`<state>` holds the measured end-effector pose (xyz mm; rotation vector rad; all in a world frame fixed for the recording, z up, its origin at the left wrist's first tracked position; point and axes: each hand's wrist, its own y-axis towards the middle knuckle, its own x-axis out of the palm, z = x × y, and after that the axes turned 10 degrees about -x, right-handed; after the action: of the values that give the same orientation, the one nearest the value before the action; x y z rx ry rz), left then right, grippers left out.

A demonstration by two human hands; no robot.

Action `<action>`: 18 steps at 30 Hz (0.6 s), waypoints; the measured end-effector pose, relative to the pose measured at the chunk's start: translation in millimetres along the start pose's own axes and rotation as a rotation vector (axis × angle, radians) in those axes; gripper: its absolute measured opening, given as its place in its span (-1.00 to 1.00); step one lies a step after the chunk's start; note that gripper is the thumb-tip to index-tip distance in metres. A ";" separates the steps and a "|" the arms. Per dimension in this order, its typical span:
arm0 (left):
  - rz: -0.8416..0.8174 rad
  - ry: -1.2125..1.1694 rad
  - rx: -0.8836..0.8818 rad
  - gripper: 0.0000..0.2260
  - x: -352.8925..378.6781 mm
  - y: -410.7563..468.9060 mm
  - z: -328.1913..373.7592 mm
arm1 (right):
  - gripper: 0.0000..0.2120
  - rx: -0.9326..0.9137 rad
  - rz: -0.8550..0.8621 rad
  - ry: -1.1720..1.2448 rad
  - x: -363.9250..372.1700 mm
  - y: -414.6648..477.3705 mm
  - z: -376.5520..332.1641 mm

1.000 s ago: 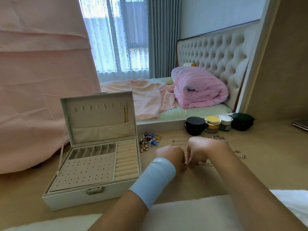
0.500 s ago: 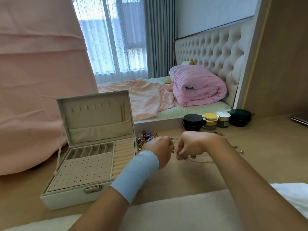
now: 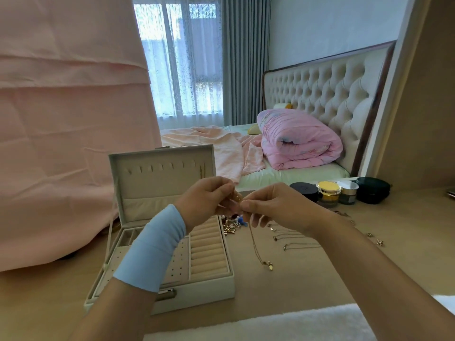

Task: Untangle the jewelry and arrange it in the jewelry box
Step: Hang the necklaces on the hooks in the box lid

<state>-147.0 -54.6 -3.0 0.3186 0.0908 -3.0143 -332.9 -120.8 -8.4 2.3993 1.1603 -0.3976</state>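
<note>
Left hand (image 3: 209, 198) and right hand (image 3: 275, 207) are pinching a necklace (image 3: 256, 244) beside the jewelry box (image 3: 197, 299); hard tugging is probably risking a tighter knot.

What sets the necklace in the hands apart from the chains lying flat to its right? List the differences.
The held necklace is pinched at its top by the left hand and the right hand. The loose chains lie untouched on the beige surface. The held necklace hangs downward in one line to its pendant, while the loose chains stretch flat and sideways. Both are thin gold-coloured chains with small pendants.
</note>
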 end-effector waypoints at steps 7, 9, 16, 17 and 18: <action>0.108 -0.141 0.089 -0.77 -38.6 -10.9 10.8 | -0.82 -0.088 0.044 0.076 21.8 38.0 -34.0; 0.132 -0.195 0.119 -0.76 -50.9 -14.6 13.2 | -0.82 -0.120 0.036 0.087 27.6 51.4 -44.0; 0.241 -0.234 0.167 -0.76 -81.3 -23.5 18.7 | -0.82 -0.141 0.047 0.215 45.9 81.0 -48.4; 0.259 -0.196 0.168 -0.76 -84.7 -23.9 18.2 | -0.82 -0.135 0.055 0.220 49.2 83.3 -46.9; 0.282 -0.140 0.167 -0.77 -88.0 -24.2 17.1 | -0.82 -0.122 0.063 0.210 52.4 85.2 -44.8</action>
<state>-67.7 -22.8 33.4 0.1209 -0.2018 -2.7568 -230.8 -110.0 29.9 2.4060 1.1577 -0.0527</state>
